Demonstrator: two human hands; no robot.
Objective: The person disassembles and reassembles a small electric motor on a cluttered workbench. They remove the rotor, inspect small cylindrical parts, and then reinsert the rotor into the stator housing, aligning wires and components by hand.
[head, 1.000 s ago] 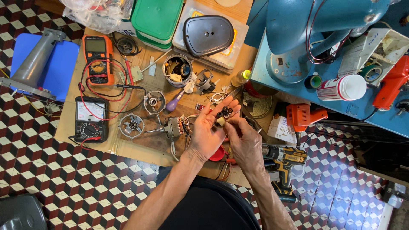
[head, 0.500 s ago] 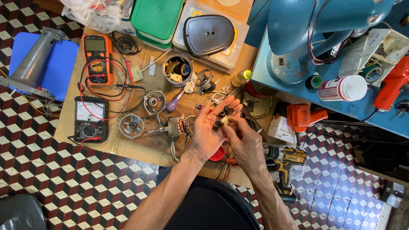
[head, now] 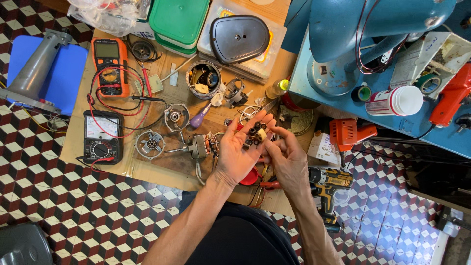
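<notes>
My left hand is held palm up over the low wooden work board, cradling several small dark parts and one pale one on its fingers. My right hand is beside it, fingertips touching those small parts at the left hand's fingers. Just left of the hands lies a motor rotor with copper windings. Two round metal end caps and a purple-handled screwdriver lie further left.
An orange multimeter and a black analogue meter with red leads sit at the left. A tin of parts, green box and black cover are behind. A yellow drill, orange tool and blue machine stand right.
Both hands stay together over the board; the right fingers have shifted slightly among the small parts in the left palm. Nothing else has moved.
</notes>
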